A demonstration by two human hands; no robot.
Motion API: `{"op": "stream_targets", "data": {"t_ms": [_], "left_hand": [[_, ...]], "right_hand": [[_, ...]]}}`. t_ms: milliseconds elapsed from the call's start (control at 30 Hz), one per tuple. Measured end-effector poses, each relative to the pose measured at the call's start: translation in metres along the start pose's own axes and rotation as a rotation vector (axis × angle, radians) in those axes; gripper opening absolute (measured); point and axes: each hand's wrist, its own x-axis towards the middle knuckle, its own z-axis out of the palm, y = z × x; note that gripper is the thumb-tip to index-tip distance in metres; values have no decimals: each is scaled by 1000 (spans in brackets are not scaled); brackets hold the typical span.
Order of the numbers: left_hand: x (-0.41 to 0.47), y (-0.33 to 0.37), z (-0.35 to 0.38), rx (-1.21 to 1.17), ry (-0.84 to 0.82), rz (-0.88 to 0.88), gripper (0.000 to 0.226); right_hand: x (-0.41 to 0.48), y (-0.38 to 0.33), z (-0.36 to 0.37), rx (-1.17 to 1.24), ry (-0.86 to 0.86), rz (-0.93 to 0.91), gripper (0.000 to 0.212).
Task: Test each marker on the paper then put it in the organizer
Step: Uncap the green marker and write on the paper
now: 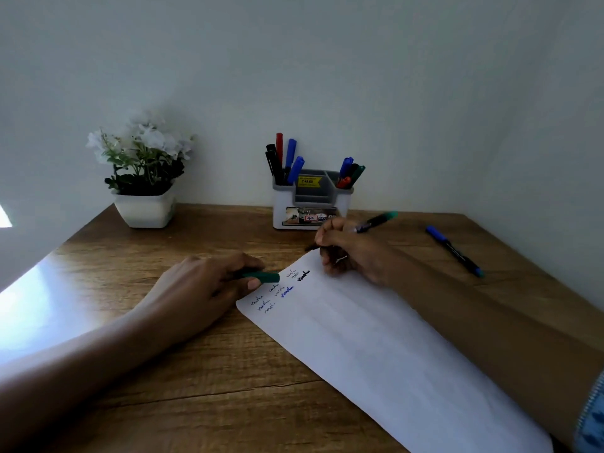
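My right hand grips a green-ended marker, uncapped, its tip near the top corner of the white paper. My left hand rests on the table and pinches the green cap at the paper's left edge. Several small scribbles in black and blue sit near the paper's top. The grey and white organizer stands at the back by the wall, holding several black, red, blue and green markers. A blue marker lies capped on the table to the right.
A white pot of white flowers stands at the back left. The wooden table meets the pale wall at the back and right. A bright glare covers the table's left edge.
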Motion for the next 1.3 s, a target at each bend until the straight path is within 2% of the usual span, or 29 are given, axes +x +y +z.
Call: {"op": "stream_targets", "data": {"t_ms": [200,400,567,1300], "left_hand": [[2,-5,2,63,-65,1,44],[1,0,0,127,-128,18,37],[3,-3,2,163,-134,-9,40],[2,-2,2,133,-116,-7,40]], "right_hand": [[3,10,5,-14,78,-22,7],[5,12,7,-78,102,-44,3],[4,12,7,-81,116,-38,12],[5,12,8,-36,146,-9,19]]}}
